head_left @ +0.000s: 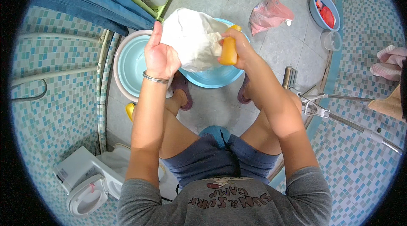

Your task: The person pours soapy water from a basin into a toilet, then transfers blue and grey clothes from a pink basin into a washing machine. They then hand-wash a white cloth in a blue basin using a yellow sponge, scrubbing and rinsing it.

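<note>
- Head view: white cloth (188, 39), spread above blue basin (207, 85).
- Left hand (163, 58): palm up, thumb spread, fingers hidden by cloth.
- Yellow bar (229, 51): at cloth's right edge; long axis points away from the person, far end leaning slightly right.
- Right hand (241, 50): clamped around yellow bar.

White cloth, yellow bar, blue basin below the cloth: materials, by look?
White cloth: probably thin woven fabric, matte; soft folds and creases.
Yellow bar: likely soap, smooth, slightly waxy; rounded edges, even colour. Plastic not ruled out.
Blue basin: looks like plastic, smooth with slight sheen; uniform colour, rounded rim.
</note>
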`<state>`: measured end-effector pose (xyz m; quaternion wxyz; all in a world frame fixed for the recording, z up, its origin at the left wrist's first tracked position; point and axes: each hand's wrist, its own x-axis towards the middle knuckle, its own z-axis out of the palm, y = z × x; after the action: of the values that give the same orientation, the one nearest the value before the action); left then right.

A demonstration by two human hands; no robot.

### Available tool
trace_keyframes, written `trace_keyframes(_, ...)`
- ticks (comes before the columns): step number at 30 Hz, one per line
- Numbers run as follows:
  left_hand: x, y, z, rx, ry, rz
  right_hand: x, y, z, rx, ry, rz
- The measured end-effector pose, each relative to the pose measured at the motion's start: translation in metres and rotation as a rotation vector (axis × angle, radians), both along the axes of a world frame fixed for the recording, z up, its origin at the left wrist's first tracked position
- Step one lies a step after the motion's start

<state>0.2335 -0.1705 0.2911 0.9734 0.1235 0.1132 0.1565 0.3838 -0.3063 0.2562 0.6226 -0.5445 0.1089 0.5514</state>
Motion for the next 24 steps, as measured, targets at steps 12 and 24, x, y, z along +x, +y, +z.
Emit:
trace_keyframes(12, 0.007, -0.017, -0.03, 0.856, 0.348, -0.306, 0.02, -0.016, 0.022, 0.608, 0.044, -0.097)
trace_keyframes(24, 0.03, -0.061, -0.06, 1.474, 0.415, -0.162, 0.011, -0.012, 0.008, 0.058, -0.537, 0.077)
